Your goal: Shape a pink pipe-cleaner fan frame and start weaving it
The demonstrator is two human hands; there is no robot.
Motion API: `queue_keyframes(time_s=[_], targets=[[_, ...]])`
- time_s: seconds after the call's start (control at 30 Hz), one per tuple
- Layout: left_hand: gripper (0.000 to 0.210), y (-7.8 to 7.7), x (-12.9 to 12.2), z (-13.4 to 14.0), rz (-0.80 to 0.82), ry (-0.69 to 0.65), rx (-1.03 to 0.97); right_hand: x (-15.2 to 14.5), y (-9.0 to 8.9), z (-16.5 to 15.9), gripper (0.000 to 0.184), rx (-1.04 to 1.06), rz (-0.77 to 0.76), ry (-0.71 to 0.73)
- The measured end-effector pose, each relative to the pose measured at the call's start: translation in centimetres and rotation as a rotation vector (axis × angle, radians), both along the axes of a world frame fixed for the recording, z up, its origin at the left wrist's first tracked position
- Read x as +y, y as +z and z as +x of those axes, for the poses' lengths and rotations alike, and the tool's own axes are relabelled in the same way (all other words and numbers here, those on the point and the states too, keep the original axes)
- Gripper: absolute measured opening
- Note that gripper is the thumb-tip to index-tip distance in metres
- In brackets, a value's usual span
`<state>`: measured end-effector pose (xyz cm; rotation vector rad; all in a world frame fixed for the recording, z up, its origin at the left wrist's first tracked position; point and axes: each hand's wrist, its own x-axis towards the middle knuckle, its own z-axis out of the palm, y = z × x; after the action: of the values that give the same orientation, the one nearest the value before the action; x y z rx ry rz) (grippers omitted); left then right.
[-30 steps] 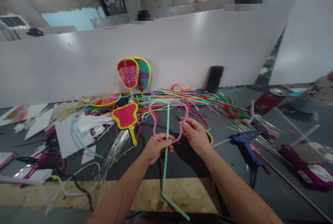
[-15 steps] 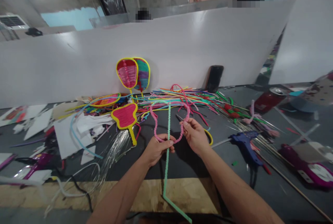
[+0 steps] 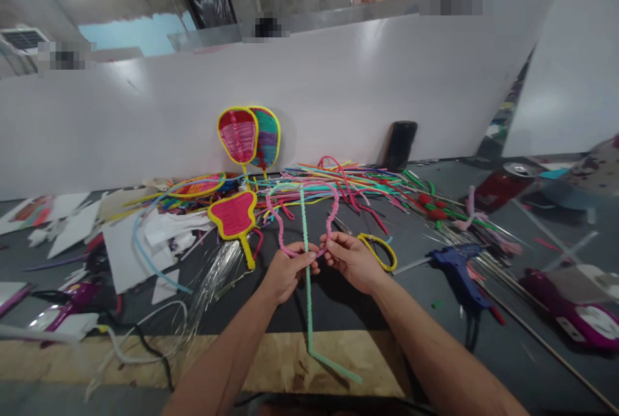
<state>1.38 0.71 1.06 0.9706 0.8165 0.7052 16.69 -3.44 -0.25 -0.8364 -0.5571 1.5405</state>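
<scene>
A pink pipe-cleaner frame (image 3: 333, 206), bent into a wavy-sided outline, is held up over the table between my two hands. A mint-green pipe-cleaner stem (image 3: 309, 313) runs down its middle and bends to the right at its lower end. My left hand (image 3: 290, 271) pinches the frame's bottom where the green stem crosses it. Close beside it, my right hand (image 3: 348, 261) grips the lower right of the pink outline. Yellow-handled scissors (image 3: 389, 258) lie just past my right hand. A pink fan with yellow edging (image 3: 233, 217) lies to the left.
Two more fans (image 3: 238, 135) lean against the white partition (image 3: 329, 93). Loose pipe cleaners (image 3: 353, 177) are heaped behind my hands. To the right are a blue glue gun (image 3: 457, 267), a red can (image 3: 503, 187) and a phone (image 3: 400, 145). White card pieces (image 3: 128, 255) lie left.
The pink frame has shifted slightly left and up. My right hand has slid down its right side toward my left hand, and the yellow scissor handles show more now.
</scene>
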Motion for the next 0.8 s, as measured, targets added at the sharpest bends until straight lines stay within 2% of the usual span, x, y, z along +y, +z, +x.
queue_keyframes(time_s=[0.13,0.37,0.57,0.8], targets=[[0.027,0.07,0.07,0.02,-0.014,-0.008,-0.03,-0.02,-0.32,-0.3,0.025,0.018,-0.002,0.036],[0.028,0.15,0.02,-0.02,-0.03,-0.022,-0.013,0.04,-0.5,-0.75,0.024,0.026,0.035,-0.041],[0.028,0.11,-0.04,0.06,-0.005,-0.014,0.003,0.1,-0.28,-0.52,0.027,0.003,-0.004,-0.03],[0.027,-0.21,-0.23,0.27,0.035,-0.025,0.048,0.51,-0.11,-0.15,0.032,-0.059,-0.019,-0.19]])
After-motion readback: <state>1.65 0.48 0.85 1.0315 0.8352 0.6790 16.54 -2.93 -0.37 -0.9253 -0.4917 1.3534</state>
